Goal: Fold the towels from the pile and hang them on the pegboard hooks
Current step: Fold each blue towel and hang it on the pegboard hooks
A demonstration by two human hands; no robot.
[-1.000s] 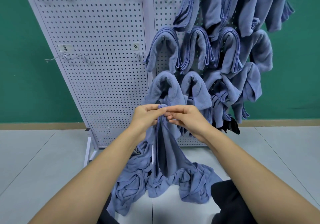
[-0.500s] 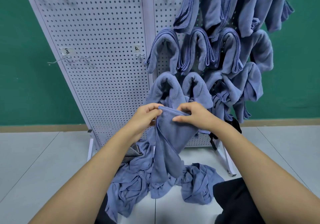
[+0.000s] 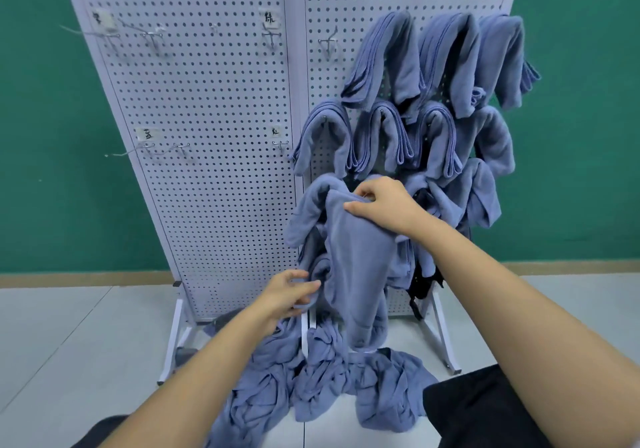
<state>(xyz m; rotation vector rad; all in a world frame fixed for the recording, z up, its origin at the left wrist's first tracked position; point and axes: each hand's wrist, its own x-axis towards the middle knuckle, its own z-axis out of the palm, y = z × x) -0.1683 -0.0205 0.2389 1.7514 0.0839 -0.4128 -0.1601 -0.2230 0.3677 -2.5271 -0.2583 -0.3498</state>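
Here the right hand pinches the top of the towel, the left hand gripping lower down.

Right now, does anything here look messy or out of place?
Yes: crumpled towels lie in a heap on the floor at the foot of the pegboard. The hung towels all crowd its right panel, overlapping, while the hooks on the left panel are bare. Something black dangles among them low down.
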